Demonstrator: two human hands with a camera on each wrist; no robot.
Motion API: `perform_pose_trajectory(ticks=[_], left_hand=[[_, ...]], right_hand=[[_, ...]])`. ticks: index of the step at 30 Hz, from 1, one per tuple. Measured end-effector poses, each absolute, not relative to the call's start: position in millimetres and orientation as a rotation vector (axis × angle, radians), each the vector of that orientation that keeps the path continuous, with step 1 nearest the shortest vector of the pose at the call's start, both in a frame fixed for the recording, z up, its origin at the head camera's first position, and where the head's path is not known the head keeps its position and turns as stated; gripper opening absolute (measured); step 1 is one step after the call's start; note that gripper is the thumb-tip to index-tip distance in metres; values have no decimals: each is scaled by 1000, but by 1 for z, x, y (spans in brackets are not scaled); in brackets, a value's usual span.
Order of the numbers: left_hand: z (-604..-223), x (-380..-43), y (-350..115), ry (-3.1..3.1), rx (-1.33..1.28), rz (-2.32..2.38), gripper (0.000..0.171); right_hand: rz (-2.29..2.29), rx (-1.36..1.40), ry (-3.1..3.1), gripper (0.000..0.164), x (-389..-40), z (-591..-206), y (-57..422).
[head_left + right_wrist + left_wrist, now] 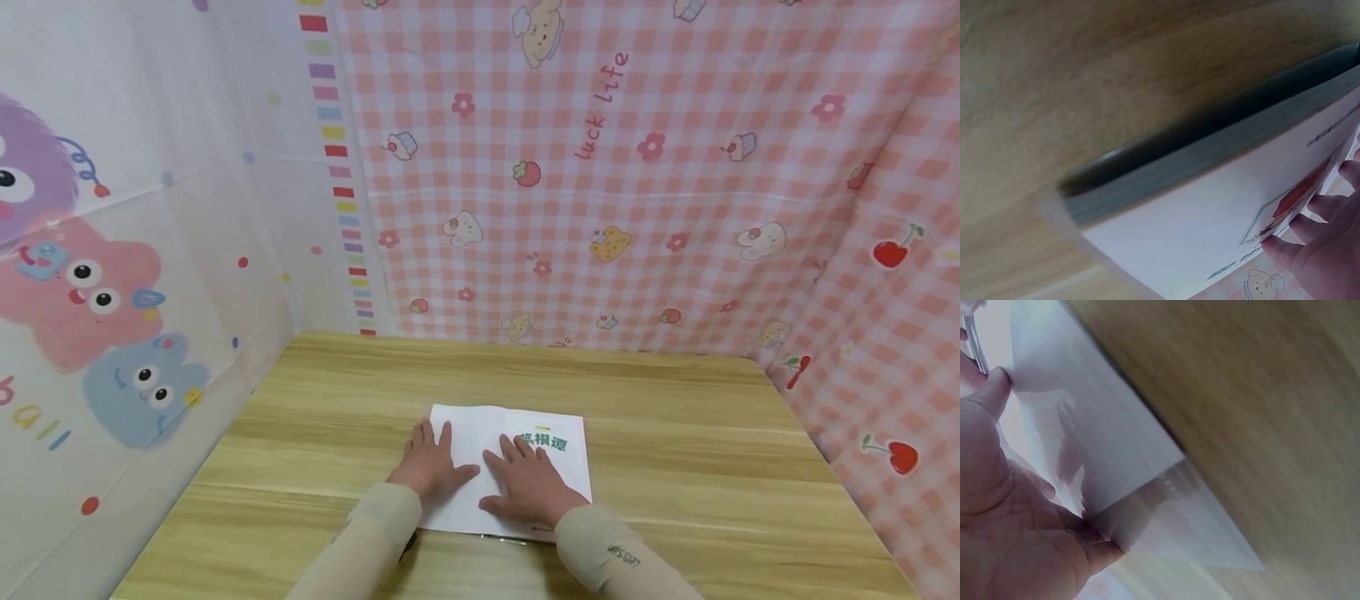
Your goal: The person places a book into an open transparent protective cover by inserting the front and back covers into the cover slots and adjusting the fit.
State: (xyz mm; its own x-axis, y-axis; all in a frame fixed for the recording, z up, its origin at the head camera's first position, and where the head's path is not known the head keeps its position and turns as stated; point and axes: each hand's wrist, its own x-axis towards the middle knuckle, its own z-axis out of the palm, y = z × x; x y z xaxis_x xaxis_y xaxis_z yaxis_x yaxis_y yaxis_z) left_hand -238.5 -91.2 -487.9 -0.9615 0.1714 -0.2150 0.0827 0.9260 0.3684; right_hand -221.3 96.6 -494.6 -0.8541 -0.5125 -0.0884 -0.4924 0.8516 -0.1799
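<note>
A book lies opened flat on the table, its right-hand white page bearing green Chinese lettering near the top. My left hand rests with spread fingers on the blank white left side. On the right page lies my right hand, fingers extended and partly over the lettering. The left wrist view shows a glossy sheet under the left fingertips, with a clear plastic film extending past its edge. In the right wrist view, the thick page block shows below a page with a coloured picture.
The wood-grain table spreads around the book. A pink checked cloth hangs behind and on the right, and a white cartoon-printed cloth hangs on the left. A dark bit shows beside the left sleeve.
</note>
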Motion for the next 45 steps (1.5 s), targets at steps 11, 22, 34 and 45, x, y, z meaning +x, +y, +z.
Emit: perform_pose_trajectory(ticks=[11, 22, 34, 45], left_hand=[[-492, -242, -90, 2828, 162, 501, 89], [-486, -241, -90, 2803, 127, 516, 87], [-486, -240, -88, 2820, 142, 464, 87], [-486, -240, -88, 2814, 126, 482, 87]], right_hand=[[-245, -749, 3001, 69, -220, -503, 102], [-302, -173, 3103, 66, -225, -498, 132], [-610, 114, 3078, 48, -224, -480, 152], [-761, 274, 2981, 41, -227, -466, 156]])
